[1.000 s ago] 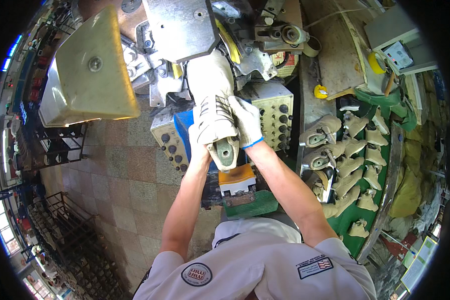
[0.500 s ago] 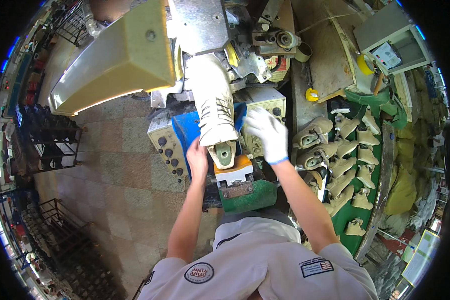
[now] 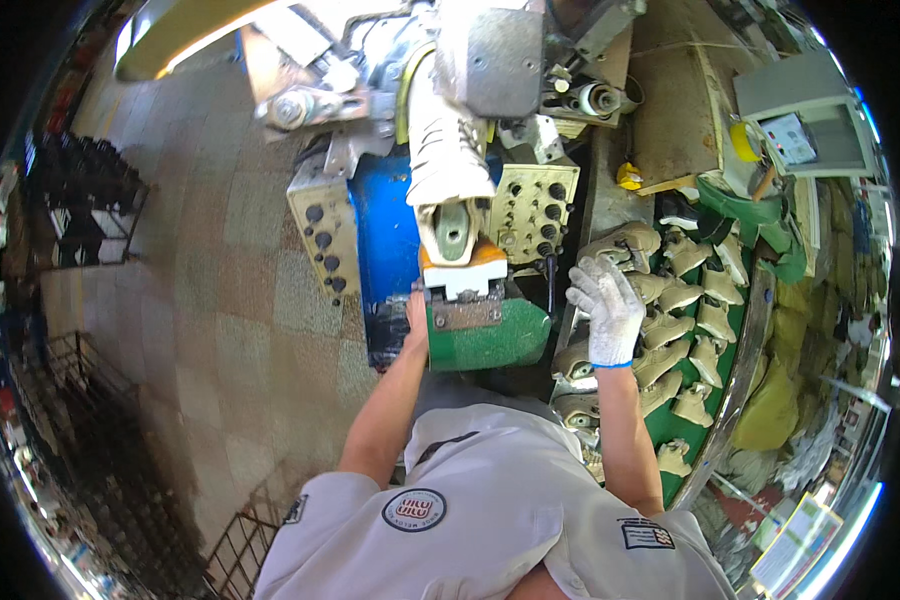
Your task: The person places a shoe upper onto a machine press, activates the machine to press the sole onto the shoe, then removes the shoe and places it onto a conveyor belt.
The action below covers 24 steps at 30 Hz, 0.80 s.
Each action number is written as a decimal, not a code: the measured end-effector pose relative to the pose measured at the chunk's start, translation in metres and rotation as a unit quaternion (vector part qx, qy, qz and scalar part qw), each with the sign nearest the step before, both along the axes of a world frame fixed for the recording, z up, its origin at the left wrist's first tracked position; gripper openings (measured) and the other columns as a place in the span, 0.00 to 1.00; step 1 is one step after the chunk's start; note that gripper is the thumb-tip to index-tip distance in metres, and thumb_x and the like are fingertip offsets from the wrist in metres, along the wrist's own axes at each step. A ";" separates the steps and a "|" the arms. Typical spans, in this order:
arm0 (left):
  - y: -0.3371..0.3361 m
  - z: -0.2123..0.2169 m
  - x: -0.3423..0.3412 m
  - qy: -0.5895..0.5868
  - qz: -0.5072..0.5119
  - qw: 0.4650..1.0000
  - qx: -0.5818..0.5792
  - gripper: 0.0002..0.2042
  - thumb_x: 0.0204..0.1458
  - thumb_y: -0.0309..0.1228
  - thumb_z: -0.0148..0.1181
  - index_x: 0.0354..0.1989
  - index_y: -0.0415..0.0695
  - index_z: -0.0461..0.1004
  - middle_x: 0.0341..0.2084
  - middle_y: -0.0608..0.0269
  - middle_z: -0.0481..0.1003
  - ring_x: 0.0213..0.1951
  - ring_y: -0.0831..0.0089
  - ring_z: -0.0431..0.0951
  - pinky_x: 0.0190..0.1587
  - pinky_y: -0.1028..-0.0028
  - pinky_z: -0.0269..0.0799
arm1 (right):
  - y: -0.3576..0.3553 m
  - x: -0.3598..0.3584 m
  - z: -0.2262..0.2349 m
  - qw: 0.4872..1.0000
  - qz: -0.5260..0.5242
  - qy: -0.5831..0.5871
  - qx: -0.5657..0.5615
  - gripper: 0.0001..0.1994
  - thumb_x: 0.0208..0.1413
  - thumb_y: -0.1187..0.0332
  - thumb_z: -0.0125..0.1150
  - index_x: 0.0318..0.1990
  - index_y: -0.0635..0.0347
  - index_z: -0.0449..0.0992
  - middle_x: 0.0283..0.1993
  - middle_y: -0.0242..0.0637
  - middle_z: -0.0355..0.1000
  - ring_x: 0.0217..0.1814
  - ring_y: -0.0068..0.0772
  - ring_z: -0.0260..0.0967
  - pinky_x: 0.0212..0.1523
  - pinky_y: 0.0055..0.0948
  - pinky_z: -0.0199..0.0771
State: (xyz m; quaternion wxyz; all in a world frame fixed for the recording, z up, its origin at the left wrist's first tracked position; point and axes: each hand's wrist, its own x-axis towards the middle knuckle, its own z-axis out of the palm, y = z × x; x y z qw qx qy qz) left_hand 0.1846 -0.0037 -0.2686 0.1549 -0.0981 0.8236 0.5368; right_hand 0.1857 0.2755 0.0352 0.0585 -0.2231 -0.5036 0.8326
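We judge step: seating cream laced shoe (image 3: pixel 446 165); bare left hand (image 3: pixel 417 318), grip unclear; white-gloved right hand (image 3: pixel 611 308) spread; next: hands clear.

Tiled floor (image 3: pixel 240 290) spreads across the left, with a dark loaded rack (image 3: pixel 85 195) toward the far left and a black wire frame (image 3: pixel 238 545) near left. At far right, a yellow roll of tape (image 3: pixel 744 142) sits beside a grey open-fronted box (image 3: pixel 800 90); green cloth (image 3: pixel 740 203) and an olive sack (image 3: pixel 768 405) lie nearer.
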 end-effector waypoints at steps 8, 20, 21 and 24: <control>-0.075 0.138 -0.007 -0.096 0.010 0.993 0.062 0.20 0.38 0.29 0.75 0.41 0.32 0.81 0.30 0.52 0.83 0.32 0.66 0.83 0.38 0.67 0.77 | 0.017 0.020 0.006 0.999 0.046 0.021 0.006 0.25 0.70 0.67 0.50 0.67 0.76 0.59 0.63 0.62 0.68 0.58 0.56 0.75 0.49 0.43 0.83; -0.136 0.406 0.029 0.020 -0.107 0.915 0.388 0.23 0.33 0.26 0.75 0.42 0.31 0.82 0.31 0.60 0.82 0.31 0.76 0.79 0.35 0.74 0.74 | -0.081 0.022 0.076 0.933 0.295 0.141 -0.151 0.38 0.64 0.49 0.60 0.71 0.69 0.57 0.64 0.50 0.69 0.61 0.39 0.72 0.60 0.36 0.74; -0.113 0.383 0.025 0.055 -0.106 0.848 0.516 0.19 0.37 0.28 0.75 0.38 0.31 0.81 0.31 0.62 0.82 0.29 0.77 0.77 0.31 0.75 0.71 | -0.094 0.020 0.082 0.894 0.323 0.130 -0.282 0.36 0.65 0.49 0.58 0.71 0.66 0.58 0.65 0.46 0.69 0.62 0.35 0.71 0.61 0.35 0.72; -0.056 0.353 0.026 0.003 -0.042 0.937 0.346 0.16 0.47 0.32 0.71 0.39 0.31 0.81 0.32 0.62 0.82 0.30 0.76 0.78 0.33 0.76 0.71 | -0.096 0.038 0.121 0.884 0.171 0.096 -0.425 0.29 0.68 0.53 0.57 0.69 0.61 0.64 0.63 0.37 0.71 0.63 0.28 0.69 0.62 0.33 0.71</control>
